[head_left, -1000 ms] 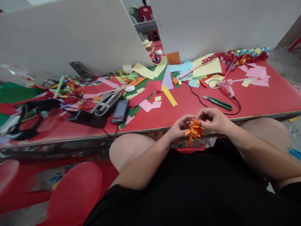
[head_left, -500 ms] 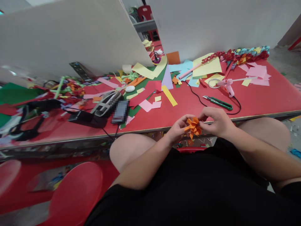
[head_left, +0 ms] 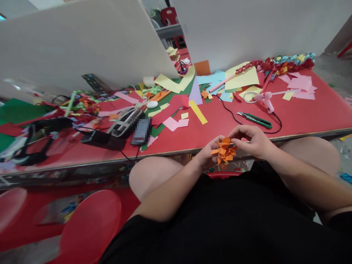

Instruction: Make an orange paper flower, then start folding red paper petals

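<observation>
An orange folded paper flower (head_left: 225,151) with many pointed petals is held above my lap, just off the table's front edge. My left hand (head_left: 206,154) grips it from the left, its fingers partly hidden behind the petals. At the flower's upper right edge, my right hand (head_left: 250,141) pinches a petal between thumb and forefinger. Beyond my right hand lie a green utility knife (head_left: 255,120) and a pink hot glue gun (head_left: 265,101) with a black cord.
Paper scraps cover much of the red table (head_left: 220,121), including a yellow strip (head_left: 198,112). A phone (head_left: 141,131) and a black box (head_left: 101,139) sit to the left. Paper chains (head_left: 275,65) lie at the back right. Red stools (head_left: 90,223) stand at the lower left.
The orange flower has turned in my hands, so more of its petals now spread into view. My right hand has shifted slightly along its upper edge.
</observation>
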